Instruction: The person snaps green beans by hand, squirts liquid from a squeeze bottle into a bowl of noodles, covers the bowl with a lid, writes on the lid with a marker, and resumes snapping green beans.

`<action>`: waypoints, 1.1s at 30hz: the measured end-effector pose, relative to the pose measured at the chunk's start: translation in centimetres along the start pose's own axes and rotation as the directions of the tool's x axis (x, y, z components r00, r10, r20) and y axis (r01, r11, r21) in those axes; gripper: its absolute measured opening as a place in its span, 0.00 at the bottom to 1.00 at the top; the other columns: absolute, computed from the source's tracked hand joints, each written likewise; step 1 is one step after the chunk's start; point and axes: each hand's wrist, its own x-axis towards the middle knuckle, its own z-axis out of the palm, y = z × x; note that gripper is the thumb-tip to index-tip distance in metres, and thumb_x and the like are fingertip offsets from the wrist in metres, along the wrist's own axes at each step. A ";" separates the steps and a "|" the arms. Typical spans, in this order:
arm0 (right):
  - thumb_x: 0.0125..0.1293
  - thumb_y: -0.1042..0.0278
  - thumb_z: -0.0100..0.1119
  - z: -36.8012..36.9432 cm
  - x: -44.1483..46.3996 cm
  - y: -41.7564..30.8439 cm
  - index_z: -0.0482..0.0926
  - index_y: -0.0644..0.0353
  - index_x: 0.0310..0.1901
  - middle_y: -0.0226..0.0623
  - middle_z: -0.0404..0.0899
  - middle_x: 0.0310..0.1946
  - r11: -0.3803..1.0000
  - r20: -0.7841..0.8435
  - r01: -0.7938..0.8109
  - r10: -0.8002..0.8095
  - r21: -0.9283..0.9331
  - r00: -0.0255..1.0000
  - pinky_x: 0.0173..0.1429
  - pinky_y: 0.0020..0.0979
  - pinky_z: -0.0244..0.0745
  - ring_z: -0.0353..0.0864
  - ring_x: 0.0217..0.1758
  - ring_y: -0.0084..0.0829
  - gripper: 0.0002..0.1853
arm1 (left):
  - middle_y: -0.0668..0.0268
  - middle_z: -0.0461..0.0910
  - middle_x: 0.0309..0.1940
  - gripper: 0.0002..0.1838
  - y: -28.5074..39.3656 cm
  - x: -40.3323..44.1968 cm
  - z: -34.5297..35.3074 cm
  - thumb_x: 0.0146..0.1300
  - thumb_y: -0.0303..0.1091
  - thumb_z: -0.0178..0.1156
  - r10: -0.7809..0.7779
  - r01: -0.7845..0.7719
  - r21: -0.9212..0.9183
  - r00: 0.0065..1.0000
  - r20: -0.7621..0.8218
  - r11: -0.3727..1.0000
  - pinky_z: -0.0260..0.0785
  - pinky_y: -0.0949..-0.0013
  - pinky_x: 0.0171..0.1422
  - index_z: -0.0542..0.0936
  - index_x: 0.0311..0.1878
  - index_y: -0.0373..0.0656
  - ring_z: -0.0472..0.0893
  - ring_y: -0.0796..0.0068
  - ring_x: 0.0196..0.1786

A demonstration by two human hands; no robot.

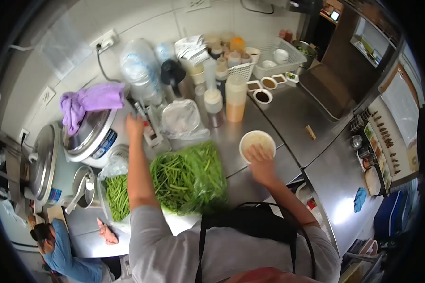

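Observation:
My left hand (135,126) reaches forward beside the white rice cooker (84,150), close to a narrow holder of small items (148,131). Its fingers are too small and partly hidden to show whether they grip anything. Lying over the near edge of a round white bowl (243,152), my right hand (261,165) has its fingers stretched out, touching the bowl. Something pale fills the bowl's round opening; I cannot tell what it is. Between my arms lies a clear plastic bag of green beans (177,177). More cut green beans (119,193) sit left of my left forearm.
Squeeze bottles (235,101) and a dark-topped flask (174,80) stand along the back. Small sauce cups (262,96) are near a white basket (279,56). A purple towel (92,101) covers part of the cooker lid. A person in blue (68,250) is at lower left.

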 end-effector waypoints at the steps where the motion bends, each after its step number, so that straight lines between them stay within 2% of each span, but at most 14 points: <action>1: 0.50 0.66 0.54 0.2 0.0 -0.3 0.65 0.53 0.55 0.38 0.60 0.58 1.000 0.014 -0.013 0.013 -0.025 1.000 0.63 0.48 0.46 0.55 0.63 0.39 0.26 | 0.43 0.71 0.43 0.23 -1.1 1.2 1.6 0.50 0.35 0.54 0.022 -0.023 -0.010 0.999 -0.045 1.000 0.62 0.60 0.53 0.67 0.47 0.28 0.71 0.49 0.48; 2: 0.50 0.67 0.52 0.0 -0.1 -0.7 0.66 0.53 0.55 0.40 0.60 0.58 0.999 0.002 -0.034 0.034 0.006 0.999 0.63 0.48 0.46 0.56 0.62 0.40 0.26 | 0.42 0.71 0.42 0.22 0.0 1.7 1.1 0.50 0.37 0.53 -0.025 0.026 -0.010 0.997 0.079 1.000 0.62 0.58 0.52 0.68 0.43 0.28 0.71 0.47 0.48; 4: 0.49 0.68 0.54 -0.4 -0.4 -1.4 0.66 0.52 0.53 0.37 0.61 0.57 0.998 -0.025 -0.061 0.061 0.008 0.998 0.62 0.47 0.48 0.57 0.62 0.39 0.26 | 0.43 0.72 0.41 0.21 1.0 2.8 2.1 0.49 0.39 0.52 -0.112 0.110 0.018 0.984 0.138 0.994 0.62 0.57 0.52 0.68 0.42 0.30 0.71 0.48 0.47; 10: 0.47 0.68 0.56 -0.3 -0.5 -2.1 0.67 0.51 0.53 0.36 0.62 0.57 0.997 -0.041 -0.077 0.075 -0.031 0.996 0.62 0.47 0.50 0.57 0.62 0.38 0.26 | 0.47 0.72 0.44 0.21 0.4 5.5 6.2 0.50 0.37 0.51 -0.308 0.315 -0.045 0.945 0.109 0.948 0.62 0.58 0.53 0.67 0.45 0.33 0.72 0.52 0.49; 15: 0.46 0.68 0.57 -0.5 -0.7 -2.3 0.65 0.48 0.54 0.35 0.59 0.58 0.995 -0.016 -0.074 0.073 -0.072 0.997 0.62 0.47 0.50 0.55 0.63 0.38 0.29 | 0.49 0.75 0.40 0.18 -0.6 8.0 6.1 0.51 0.39 0.51 -0.168 0.130 0.154 0.949 0.265 0.979 0.67 0.59 0.48 0.72 0.40 0.34 0.75 0.53 0.43; 19: 0.49 0.62 0.57 -1.4 -1.4 -2.1 0.63 0.50 0.56 0.37 0.58 0.59 0.997 0.011 -0.046 0.047 -0.059 0.999 0.63 0.49 0.47 0.53 0.64 0.39 0.29 | 0.49 0.76 0.35 0.18 -0.1 6.7 6.0 0.53 0.40 0.51 -0.109 0.109 0.043 0.994 -0.001 0.993 0.67 0.58 0.45 0.73 0.37 0.33 0.76 0.52 0.41; 21: 0.51 0.58 0.56 -1.7 -1.7 -1.5 0.62 0.52 0.56 0.39 0.58 0.59 0.997 0.001 -0.070 0.070 -0.034 0.998 0.63 0.50 0.46 0.52 0.64 0.40 0.29 | 0.50 0.77 0.32 0.18 1.3 4.9 4.2 0.54 0.41 0.51 0.016 -0.027 -0.127 0.996 -0.084 0.992 0.66 0.58 0.42 0.73 0.36 0.33 0.76 0.51 0.39; 24: 0.54 0.54 0.53 -2.2 -2.4 0.1 0.62 0.53 0.57 0.42 0.56 0.60 0.952 -0.011 -0.287 0.288 -0.104 0.958 0.63 0.52 0.42 0.48 0.65 0.42 0.29 | 0.54 0.77 0.27 0.16 4.9 2.1 -0.1 0.55 0.41 0.51 0.118 -0.154 -0.247 0.981 -0.154 0.957 0.66 0.62 0.37 0.72 0.34 0.34 0.76 0.58 0.31; 27: 0.55 0.53 0.53 -2.7 -2.5 1.7 0.62 0.56 0.57 0.45 0.65 0.53 0.894 -0.271 -0.376 0.310 -0.241 0.911 0.58 0.46 0.56 0.62 0.58 0.41 0.29 | 0.58 0.74 0.22 0.15 7.8 0.3 -3.3 0.56 0.40 0.52 0.272 -0.330 -0.526 0.944 -0.187 0.784 0.64 0.67 0.33 0.73 0.31 0.35 0.73 0.68 0.25; 28: 0.55 0.53 0.53 -3.3 -2.2 1.5 0.62 0.57 0.56 0.44 0.68 0.48 0.927 -0.165 -0.374 0.373 0.024 0.913 0.54 0.42 0.60 0.66 0.52 0.39 0.29 | 0.60 0.73 0.21 0.14 9.8 -1.6 -4.6 0.57 0.40 0.52 0.306 -0.330 -0.573 0.941 -0.141 0.750 0.63 0.69 0.31 0.73 0.30 0.35 0.71 0.70 0.25; 30: 0.55 0.54 0.54 -5.2 -0.7 -0.6 0.62 0.60 0.55 0.43 0.74 0.38 0.764 0.090 -0.377 0.391 0.523 0.916 0.45 0.35 0.68 0.74 0.41 0.35 0.29 | 0.61 0.72 0.20 0.14 14.9 -7.7 -7.4 0.58 0.40 0.51 0.421 -0.295 -0.623 0.905 0.062 0.725 0.62 0.70 0.31 0.74 0.29 0.37 0.70 0.72 0.24; 31: 0.55 0.55 0.55 -5.6 -0.2 -2.2 0.62 0.61 0.55 0.40 0.75 0.32 0.699 0.150 -0.334 0.313 0.633 0.938 0.40 0.32 0.69 0.74 0.35 0.32 0.29 | 0.62 0.72 0.19 0.14 16.8 -10.8 -8.4 0.58 0.41 0.52 0.486 -0.264 -0.622 0.846 0.218 0.738 0.63 0.69 0.31 0.74 0.30 0.37 0.70 0.71 0.24; 32: 0.54 0.57 0.55 -5.9 0.2 -3.7 0.62 0.61 0.55 0.38 0.75 0.26 0.616 0.196 -0.295 0.225 0.731 0.955 0.35 0.29 0.70 0.75 0.28 0.30 0.28 | 0.62 0.73 0.22 0.14 17.2 -12.8 -7.6 0.58 0.41 0.52 0.661 -0.381 -0.600 0.660 0.357 0.703 0.63 0.69 0.33 0.74 0.31 0.38 0.72 0.70 0.27; 33: 0.54 0.59 0.56 -6.3 0.3 -4.7 0.64 0.61 0.53 0.37 0.74 0.25 0.580 0.253 -0.278 0.126 0.766 0.959 0.35 0.28 0.69 0.74 0.28 0.28 0.26 | 0.59 0.74 0.25 0.14 18.9 -16.7 -8.2 0.57 0.40 0.53 0.618 -0.156 -0.686 0.604 0.503 0.711 0.64 0.67 0.36 0.73 0.33 0.37 0.73 0.68 0.29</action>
